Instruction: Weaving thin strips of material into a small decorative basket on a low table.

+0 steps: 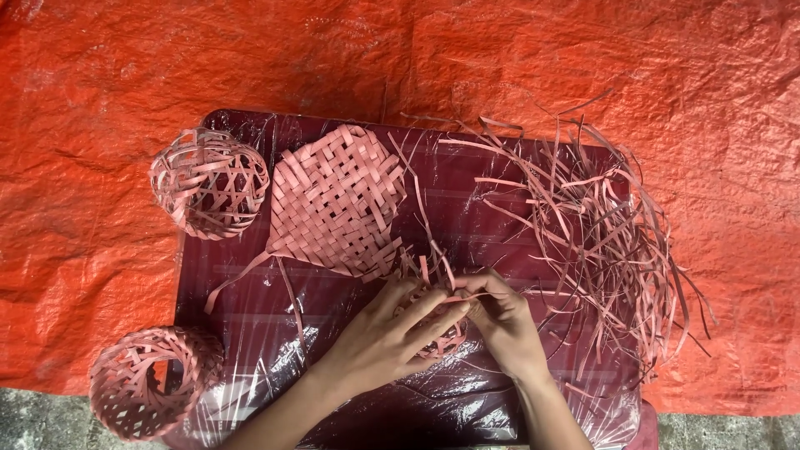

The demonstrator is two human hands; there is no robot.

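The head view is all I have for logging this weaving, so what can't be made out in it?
- Small woven piece: mostly hidden under the left hand and right hand; shape unclear.
- Lower-left basket: inside dim, bottom unseen.
- Table: near edge cut by the frame's bottom.
- Loose strips: too tangled to count.

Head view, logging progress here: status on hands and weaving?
Left hand and right hand both gripping small pink woven-strip piece. Flat pink woven mat beside it. Loose pink strips at right, clear.
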